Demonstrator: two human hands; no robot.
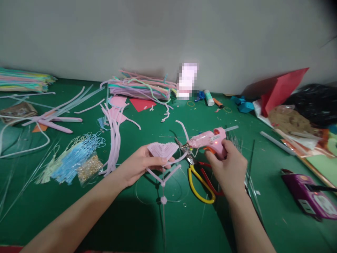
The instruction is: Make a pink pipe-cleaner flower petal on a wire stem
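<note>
Clamped in the left hand (137, 167), thumb on top and fingers beneath: a pink fan (162, 149) of folded pipe cleaner, held flat and face-up, clear of the bench (131, 225), probably to keep its right edge open to the nozzle. Hanging below the fan, a thin stem (163, 182) with two pink side loops and a small pink knot, left free to dangle rather than gripped. In the right hand (229, 167), fingers wrapped shut round the grip of a pink glue gun (207, 140), forefinger apparently by the orange trigger. Gun levelled sideways, tip aimed left and just beside the fan's right corner, touching or not impossible to tell. Poking out of the gun's back, a clear glue stick (231, 128). Directly under the gun and the wrist, lying on the bench: pliers (201, 184) with yellow and red handles, within easy reach. Just right of that hand, a spray of thin clear wires (249, 168). Further left, loose pink pipe cleaners (113, 140), blue tassels (76, 154) and a small bag (89, 168) of gold bits, spread out singly as if for picking. At the back against the wall, a pastel stack (142, 88) of more pipe cleaners and a red paper piece (142, 104). Far right, a spare stick (276, 142), a red paper bag (283, 88) and a purple device (308, 193), well apart from both hands.
</note>
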